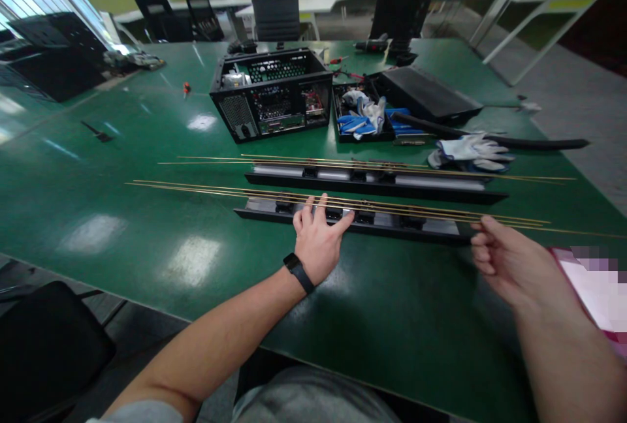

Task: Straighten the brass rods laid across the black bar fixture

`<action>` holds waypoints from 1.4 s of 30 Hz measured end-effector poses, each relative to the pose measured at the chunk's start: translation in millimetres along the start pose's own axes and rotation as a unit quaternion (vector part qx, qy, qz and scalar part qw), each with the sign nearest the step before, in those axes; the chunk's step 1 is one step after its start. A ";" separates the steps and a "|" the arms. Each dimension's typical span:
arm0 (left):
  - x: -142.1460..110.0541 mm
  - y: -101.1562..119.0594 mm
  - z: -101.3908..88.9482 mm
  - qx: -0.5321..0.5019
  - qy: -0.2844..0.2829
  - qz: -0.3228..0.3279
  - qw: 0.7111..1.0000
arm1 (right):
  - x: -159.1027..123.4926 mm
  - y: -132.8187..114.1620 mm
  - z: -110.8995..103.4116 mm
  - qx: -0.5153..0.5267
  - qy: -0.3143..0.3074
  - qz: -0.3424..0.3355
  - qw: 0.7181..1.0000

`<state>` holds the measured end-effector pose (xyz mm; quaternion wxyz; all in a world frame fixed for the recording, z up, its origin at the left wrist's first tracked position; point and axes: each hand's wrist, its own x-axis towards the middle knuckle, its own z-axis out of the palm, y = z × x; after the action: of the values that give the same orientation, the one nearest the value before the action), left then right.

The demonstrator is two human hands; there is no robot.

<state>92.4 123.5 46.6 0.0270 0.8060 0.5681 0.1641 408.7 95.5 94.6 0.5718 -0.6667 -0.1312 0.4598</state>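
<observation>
Two long black rails lie side by side on the green table point(147, 247), the near rail point(392, 222) and the far rail point(372, 185). Thin brass rods point(220, 191) rest along the top of each. My left hand point(318, 237), a black band on its wrist, lies on the near rail's middle with its fingers stretched over the rods. My right hand point(499, 256) is at the near rail's right end, its fingers curled, the fingertips pinching close to the rods' ends; what they hold I cannot make out.
An open black computer case point(272, 93) stands behind the rails. Right of it sits a black tray point(362, 116) with blue and white gloves, a black panel point(426, 93) and a black hose point(514, 141). White gloves point(470, 152) lie nearby. Office chairs line the far edge.
</observation>
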 end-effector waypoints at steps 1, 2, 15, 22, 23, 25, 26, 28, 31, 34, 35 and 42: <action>0.1 0.0 0.0 -0.001 0.000 0.001 1.000 | -5.5 0.0 5.4 0.005 0.001 0.008 1.000; 0.2 0.1 0.0 -0.001 -0.001 0.001 1.000 | -9.9 -0.2 9.1 0.007 -0.002 0.017 1.000; 0.2 2.0 0.5 -0.001 0.009 0.003 1.000 | -30.2 1.0 33.0 -0.024 -0.033 0.077 0.996; 0.0 1.3 1.8 -0.002 0.015 0.005 1.000 | -18.1 -6.9 13.6 0.035 0.027 0.029 0.999; 0.0 1.3 2.2 -0.001 0.016 0.005 1.000 | -19.6 -4.1 16.4 0.026 0.014 0.027 0.999; 0.1 1.6 3.1 0.002 0.020 0.007 1.000 | -23.6 3.2 24.0 0.007 -0.022 0.034 0.999; 0.2 1.9 3.4 0.003 0.021 0.007 1.000 | -25.2 6.7 27.6 0.000 -0.040 0.038 0.998; 0.4 2.4 4.0 0.005 0.023 0.007 1.000 | -26.1 11.3 31.3 -0.002 -0.059 0.041 0.997; 0.6 2.9 4.6 0.005 0.013 0.006 1.000 | -21.6 10.0 27.4 0.021 -0.022 0.030 0.999; 0.7 3.2 5.2 0.003 0.014 0.004 1.000 | -15.6 5.6 19.7 0.058 0.020 0.020 0.998; 0.7 3.2 5.4 0.001 0.017 0.004 1.000 | -14.6 5.5 18.3 0.064 0.023 0.015 0.998; 1.2 4.1 5.1 -0.005 0.022 0.002 1.000 | -17.7 19.8 26.6 0.023 -0.075 0.018 0.997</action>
<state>98.0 124.0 43.0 0.0182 0.8034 0.5660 0.1843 371.9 94.0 87.3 0.5672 -0.6194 -0.1509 0.5213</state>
